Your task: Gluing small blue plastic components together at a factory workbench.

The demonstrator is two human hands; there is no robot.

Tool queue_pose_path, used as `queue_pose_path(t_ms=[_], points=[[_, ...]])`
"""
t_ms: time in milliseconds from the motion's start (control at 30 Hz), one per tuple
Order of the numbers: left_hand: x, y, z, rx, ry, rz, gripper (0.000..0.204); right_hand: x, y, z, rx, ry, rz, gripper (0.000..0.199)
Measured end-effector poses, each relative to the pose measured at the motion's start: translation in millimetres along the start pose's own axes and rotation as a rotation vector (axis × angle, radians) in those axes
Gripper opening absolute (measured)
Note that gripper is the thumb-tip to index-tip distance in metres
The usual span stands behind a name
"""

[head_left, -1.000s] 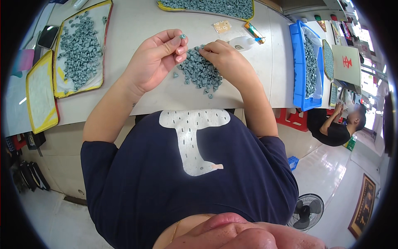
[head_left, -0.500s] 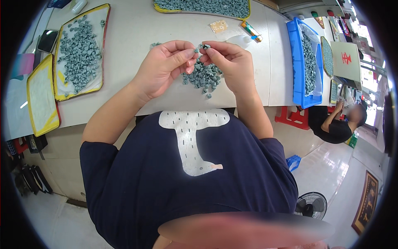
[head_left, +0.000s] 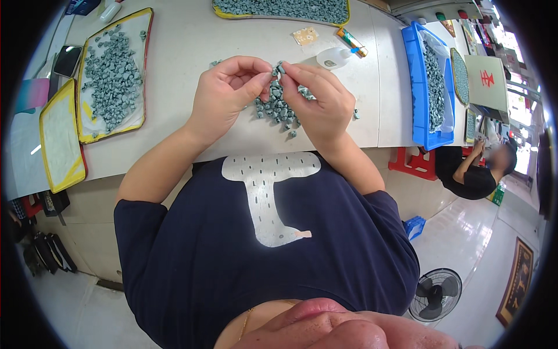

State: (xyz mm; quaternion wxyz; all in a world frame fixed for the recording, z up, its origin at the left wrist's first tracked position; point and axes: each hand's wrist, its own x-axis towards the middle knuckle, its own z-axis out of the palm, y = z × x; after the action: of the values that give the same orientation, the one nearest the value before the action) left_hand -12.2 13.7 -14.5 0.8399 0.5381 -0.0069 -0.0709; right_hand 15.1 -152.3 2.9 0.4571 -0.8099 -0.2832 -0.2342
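Above a loose pile of small grey-green pieces (head_left: 279, 111) on the white table, both hands meet fingertip to fingertip. My left hand (head_left: 225, 96) pinches a small grey-green piece (head_left: 274, 72) between thumb and forefinger. Against it, my right hand (head_left: 324, 102) pinches another such piece (head_left: 281, 66), also with thumb and forefinger. The two pieces touch or nearly touch; the fingers partly cover them, so I cannot tell if they are joined. Part of the pile is hidden behind my right hand.
Left are a yellow-edged tray (head_left: 143, 110) of pieces, another yellow-edged tray (head_left: 58, 139) and a phone (head_left: 67, 60). A white bottle (head_left: 334, 58), a tube (head_left: 352, 43) and a patterned packet (head_left: 306, 36) lie beyond my right hand. A blue crate (head_left: 419, 125) stands right; a seated person (head_left: 474, 171) is farther right.
My right hand has turned and shifted slightly left, its fingers closing in on the left fingertips. More of the white bottle shows now. My left hand has barely moved.
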Motion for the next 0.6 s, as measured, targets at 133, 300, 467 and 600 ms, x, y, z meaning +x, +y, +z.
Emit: queue_pose_path(t_ms=[133, 300, 467, 600], points=[[-1.7, 0.3, 2.7, 0.067, 0.03, 0.071, 0.016, -0.9, 0.4, 1.4, -0.012, 0.015, -0.072, 0.02], [-2.7, 1.0, 0.2, 0.122, 0.051, 0.142, 0.014, -2.7, 4.5, 8.0, 0.003, 0.037, -0.093, 0.02], [-1.1, 0.2, -3.4, 0.305, 0.033, 0.367, 0.013, -3.2, 9.3, 11.1, 0.095, 0.032, -0.124, 0.02], [3.4, 3.7, -5.7, 0.626, 0.0, 0.584, 0.017, -6.5, 12.6, 9.6, 0.151, 0.03, -0.136, 0.021]])
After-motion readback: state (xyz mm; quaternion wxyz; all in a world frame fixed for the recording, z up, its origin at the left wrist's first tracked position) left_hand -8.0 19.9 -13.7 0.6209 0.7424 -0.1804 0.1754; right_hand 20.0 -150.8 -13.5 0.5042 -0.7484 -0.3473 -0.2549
